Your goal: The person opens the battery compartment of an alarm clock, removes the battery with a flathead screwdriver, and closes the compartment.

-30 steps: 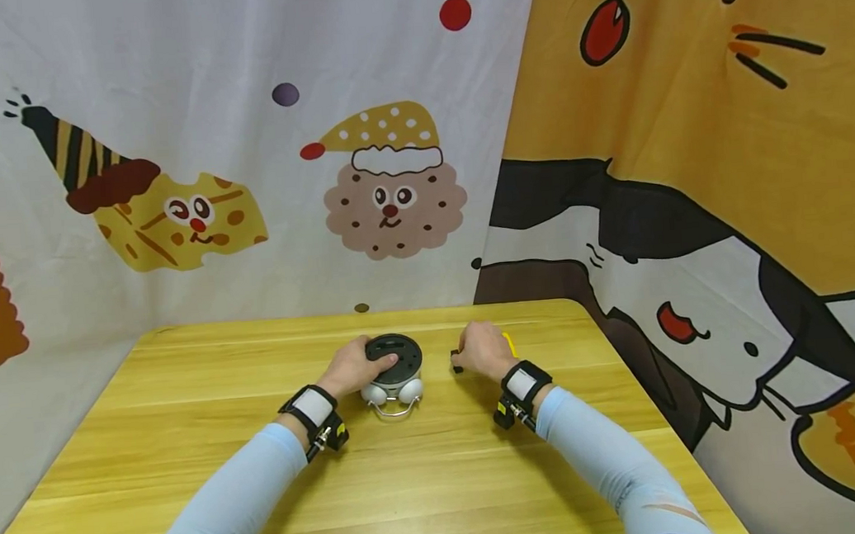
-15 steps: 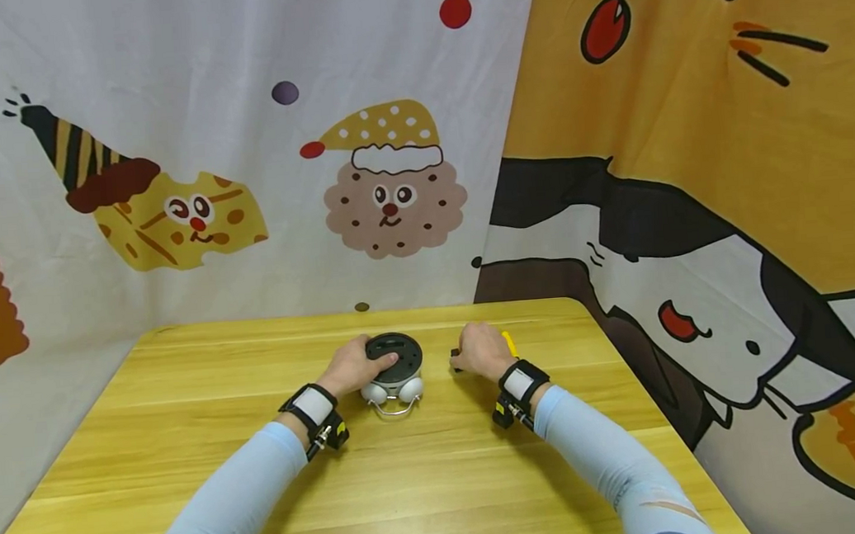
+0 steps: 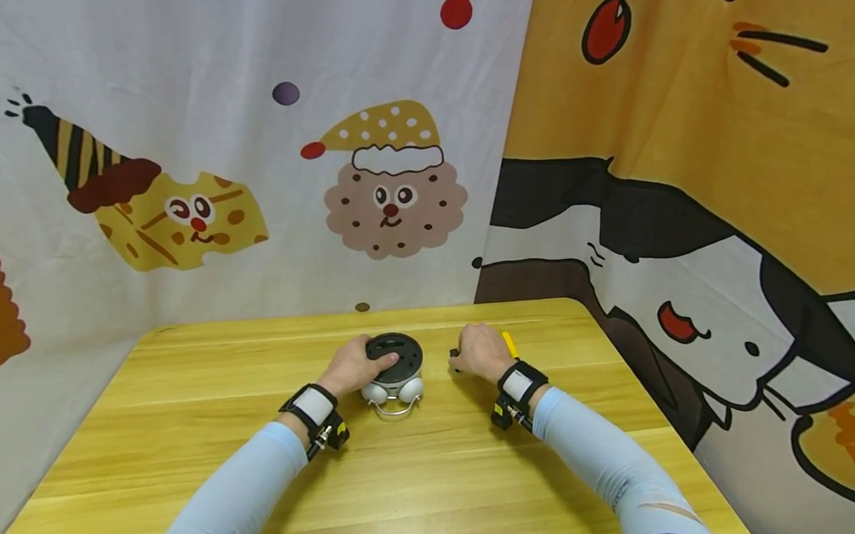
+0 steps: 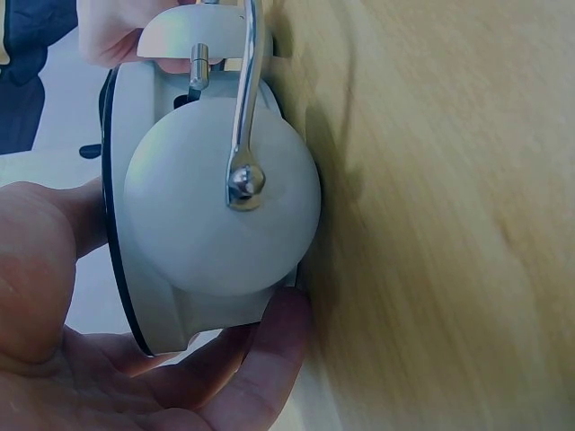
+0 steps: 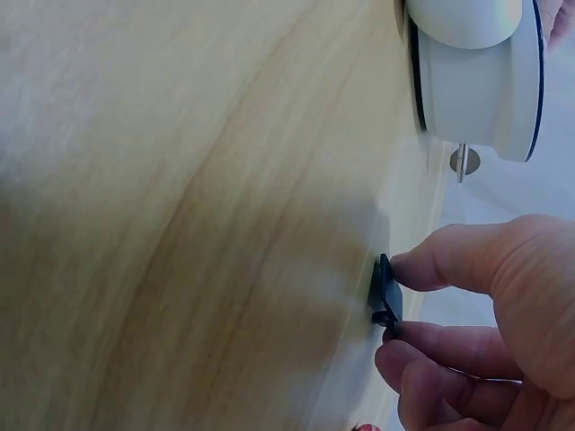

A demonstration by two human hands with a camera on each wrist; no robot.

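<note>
A white twin-bell alarm clock (image 3: 405, 370) lies face down on the table, its black back upward and its bells and wire handle toward me. My left hand (image 3: 352, 366) grips it from the left, thumb across the back. In the left wrist view, fingers (image 4: 278, 350) curl under the side of the clock, beside a white bell (image 4: 220, 197). A dark slot shows in the back near its far edge. To the right, my right hand (image 3: 482, 351) pinches a small flat black plastic cover (image 5: 389, 292) between thumb and fingers, close over the table.
Partly hidden behind my right hand is a yellow object (image 3: 510, 344) on the wooden table (image 3: 413, 491). A small red-and-black end (image 5: 367, 427) shows at the bottom of the right wrist view. A printed cloth (image 3: 251, 296) hangs behind the table.
My right hand has shifted very slightly left, still pinching the black cover. The left hand and the clock stay where they were.
</note>
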